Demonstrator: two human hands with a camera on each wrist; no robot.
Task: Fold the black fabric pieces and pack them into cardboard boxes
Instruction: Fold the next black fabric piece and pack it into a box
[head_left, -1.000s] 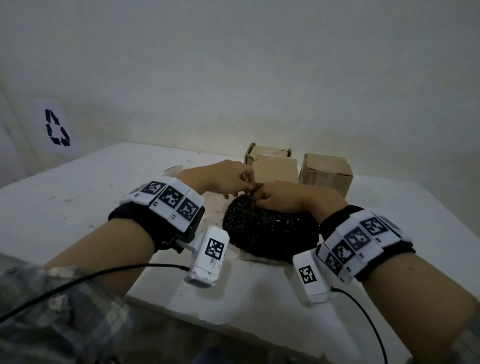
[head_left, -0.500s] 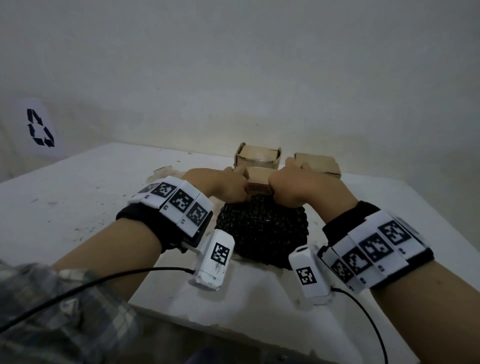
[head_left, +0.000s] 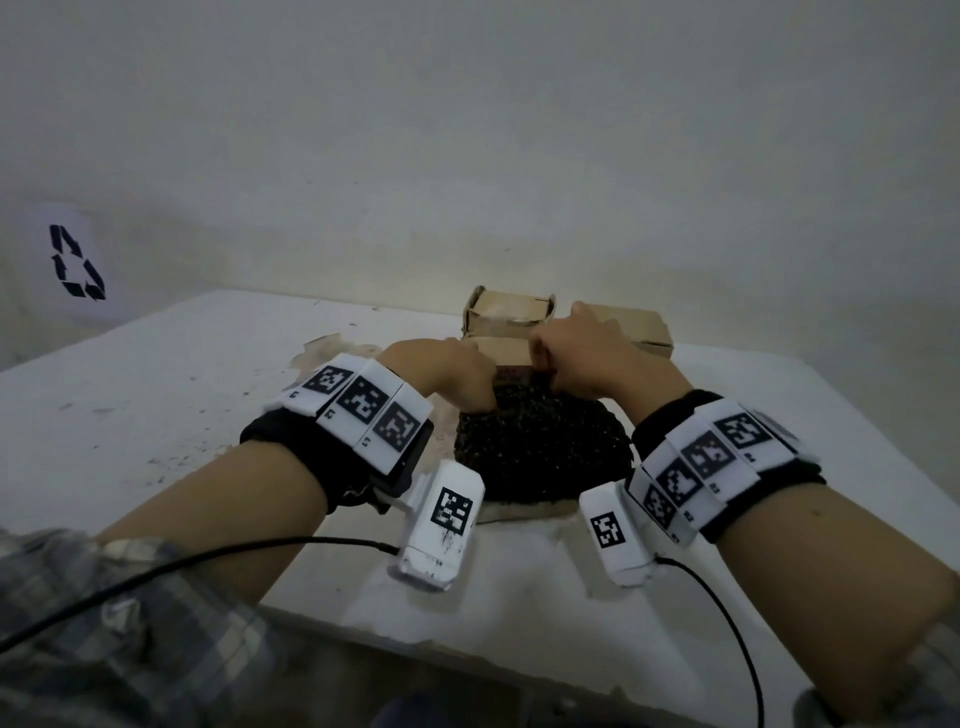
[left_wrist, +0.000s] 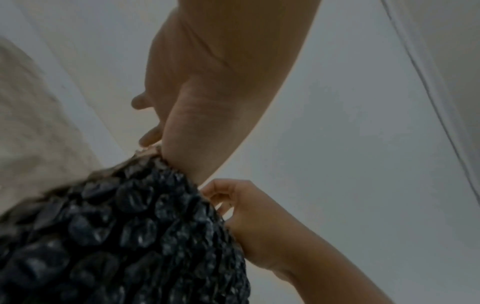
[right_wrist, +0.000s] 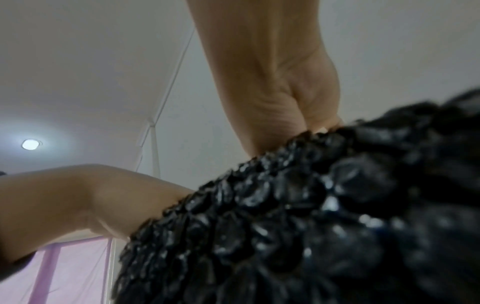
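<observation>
The black fabric (head_left: 537, 449) (bumpy, glossy) is gripped at its far edge by the left hand (head_left: 457, 376) and, seemingly, the right hand (head_left: 587, 353), on the desk (head_left: 182, 395).

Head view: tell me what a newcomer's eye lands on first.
First, the bumpy black fabric mounded at the table's middle, with the left hand and right hand both gripping its far edge. Next, the white tag-marked wristbands on both wrists. Then the three cardboard boxes clustered just behind the hands.
</observation>
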